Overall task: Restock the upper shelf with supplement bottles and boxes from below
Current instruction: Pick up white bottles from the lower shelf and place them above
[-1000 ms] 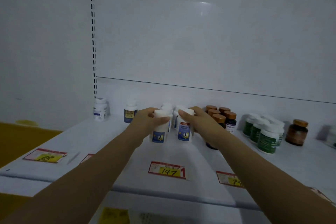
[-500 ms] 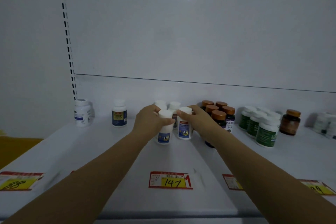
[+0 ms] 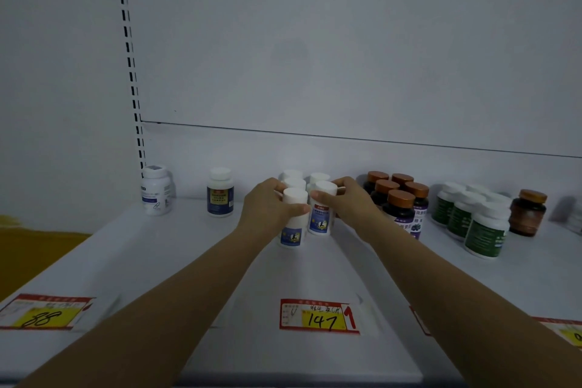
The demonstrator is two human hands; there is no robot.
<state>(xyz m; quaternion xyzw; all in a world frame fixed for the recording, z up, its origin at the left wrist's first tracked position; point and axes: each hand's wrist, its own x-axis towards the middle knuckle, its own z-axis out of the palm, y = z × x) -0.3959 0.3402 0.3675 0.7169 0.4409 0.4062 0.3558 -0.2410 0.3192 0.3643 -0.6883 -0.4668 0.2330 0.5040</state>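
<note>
Gripping left hand (image 3: 267, 205): a white bottle with blue label (image 3: 293, 225) is clasped at its upper part, the thumb laid across the front and the fingers curled behind.
Right hand (image 3: 349, 201): a second white bottle (image 3: 321, 216) is held just under its cap by the thumb and curled fingers.
Held pair: both are kept upright, side by side, low over the shelf (image 3: 189, 261); whether the bases are touching it cannot be told.
Behind: more white-capped bottles (image 3: 293, 176) are lined toward the back wall.
Right side: brown-capped dark bottles (image 3: 400, 208), green-labelled bottles (image 3: 485, 231) and one amber jar (image 3: 529, 214) are placed.
Front edge: a price tag marked 147 (image 3: 318, 316) is fixed.
</note>
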